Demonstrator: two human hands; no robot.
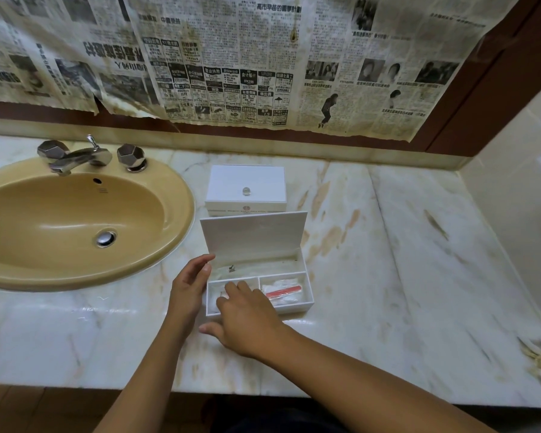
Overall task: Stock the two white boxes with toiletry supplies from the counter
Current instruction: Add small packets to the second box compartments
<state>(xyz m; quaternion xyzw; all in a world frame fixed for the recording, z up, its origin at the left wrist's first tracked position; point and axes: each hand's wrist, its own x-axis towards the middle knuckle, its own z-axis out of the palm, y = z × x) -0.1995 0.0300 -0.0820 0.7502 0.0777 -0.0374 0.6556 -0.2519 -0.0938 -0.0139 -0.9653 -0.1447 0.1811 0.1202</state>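
Note:
An open white box [310,292] with its lid [253,235] raised stands on the marble counter [388,276]. Its long rear compartment holds clear-wrapped items. The front right compartment holds a wrapped packet with a red strip [283,292]. My right hand [247,317] reaches into the front left compartment, fingers extended over a white packet there. My left hand [189,285] rests with straight fingers against the box's left side. Behind it sits a second white box [245,189], closed, with a clear knob on its lid.
A tan oval sink [75,226] with a chrome tap [75,157] lies to the left. Newspaper [231,57] covers the wall behind the counter. A tiled side wall [512,198] bounds the counter on the right.

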